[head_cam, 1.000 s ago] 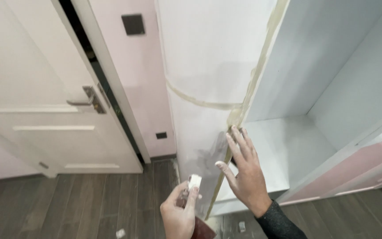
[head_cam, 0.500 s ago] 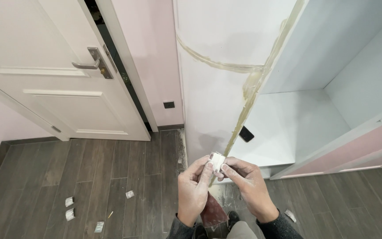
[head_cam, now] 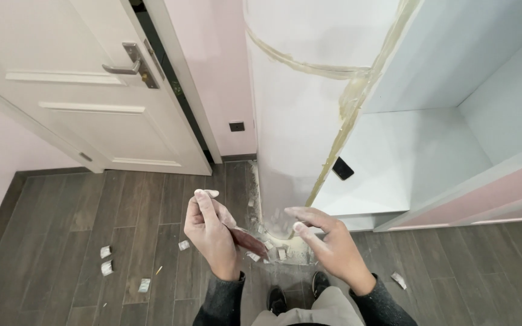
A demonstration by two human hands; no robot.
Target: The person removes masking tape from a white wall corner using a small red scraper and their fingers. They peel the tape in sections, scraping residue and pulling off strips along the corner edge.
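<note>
The hands, joined around a small white piece 0.5 s ago, have been drawn apart, and that piece is no longer seen between them. The left hand (head_cam: 211, 232) is closed around a reddish-brown folded sheet (head_cam: 249, 241), which juts out toward the right hand, with the forefinger raised and dusted white. The right hand (head_cam: 327, 244) is held open and empty, fingers spread and curled loosely, just below the white panel (head_cam: 291, 145). A yellowish strip (head_cam: 348, 115) is seen running down the panel's edge. Small white scraps (head_cam: 105, 259) lie scattered on the dark wood floor (head_cam: 61, 241), some near the panel's foot.
</note>
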